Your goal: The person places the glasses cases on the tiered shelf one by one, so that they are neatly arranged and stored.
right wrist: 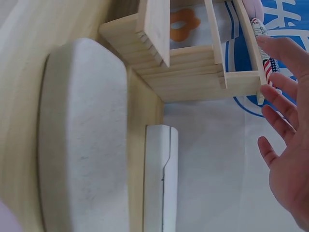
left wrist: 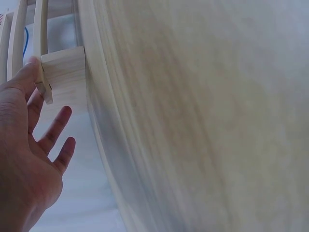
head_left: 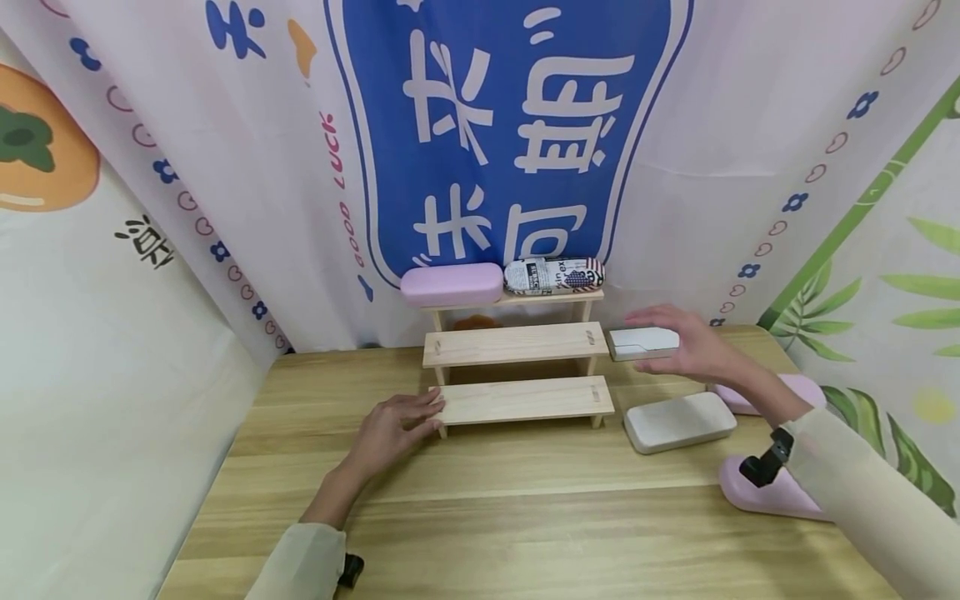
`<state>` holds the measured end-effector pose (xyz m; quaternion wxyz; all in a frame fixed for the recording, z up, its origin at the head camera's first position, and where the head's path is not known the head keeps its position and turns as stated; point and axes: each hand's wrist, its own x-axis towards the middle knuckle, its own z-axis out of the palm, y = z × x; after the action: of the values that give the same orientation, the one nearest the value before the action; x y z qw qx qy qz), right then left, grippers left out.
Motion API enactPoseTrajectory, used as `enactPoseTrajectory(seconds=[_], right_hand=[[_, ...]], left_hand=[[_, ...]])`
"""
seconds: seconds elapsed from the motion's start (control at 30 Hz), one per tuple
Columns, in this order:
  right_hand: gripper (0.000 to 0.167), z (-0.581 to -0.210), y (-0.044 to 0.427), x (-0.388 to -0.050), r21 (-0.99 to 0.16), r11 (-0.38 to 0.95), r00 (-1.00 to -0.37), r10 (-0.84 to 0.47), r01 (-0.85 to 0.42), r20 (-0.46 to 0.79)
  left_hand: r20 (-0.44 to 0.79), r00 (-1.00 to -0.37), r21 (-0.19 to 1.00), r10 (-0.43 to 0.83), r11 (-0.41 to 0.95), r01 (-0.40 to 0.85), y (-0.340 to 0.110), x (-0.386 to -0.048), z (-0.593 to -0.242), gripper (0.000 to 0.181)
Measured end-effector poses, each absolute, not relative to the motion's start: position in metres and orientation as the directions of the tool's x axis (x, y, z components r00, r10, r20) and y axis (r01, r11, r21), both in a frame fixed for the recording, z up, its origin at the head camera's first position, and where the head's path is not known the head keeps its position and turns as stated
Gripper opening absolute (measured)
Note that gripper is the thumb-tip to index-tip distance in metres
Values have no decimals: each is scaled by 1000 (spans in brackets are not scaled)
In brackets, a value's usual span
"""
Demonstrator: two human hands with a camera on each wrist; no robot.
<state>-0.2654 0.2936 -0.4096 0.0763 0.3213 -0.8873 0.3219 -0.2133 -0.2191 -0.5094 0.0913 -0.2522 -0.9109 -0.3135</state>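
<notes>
A pale wooden three-tier stand stands near the back of the table. My left hand pinches the left end of its lowest shelf; in the left wrist view thumb and forefinger meet that end, the other fingers free. A purple glasses case and a newspaper-print glasses case lie side by side on the top tier. To the right of the stand, my right hand hovers near a white case, fingers apart, holding nothing. In front of that white case lies a light grey glasses case.
Two more purple cases, one behind and one in front, lie at the right, partly hidden by the right arm. A printed curtain hangs directly behind the stand. The wooden table extends toward me.
</notes>
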Motion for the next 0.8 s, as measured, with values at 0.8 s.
enactPoseTrajectory(seconds=[0.8], right_hand=[[74, -449, 322, -241, -595, 600, -808, -570, -534, 150]], left_hand=[[350, -844, 523, 406, 663, 536, -219, -213, -511, 35]])
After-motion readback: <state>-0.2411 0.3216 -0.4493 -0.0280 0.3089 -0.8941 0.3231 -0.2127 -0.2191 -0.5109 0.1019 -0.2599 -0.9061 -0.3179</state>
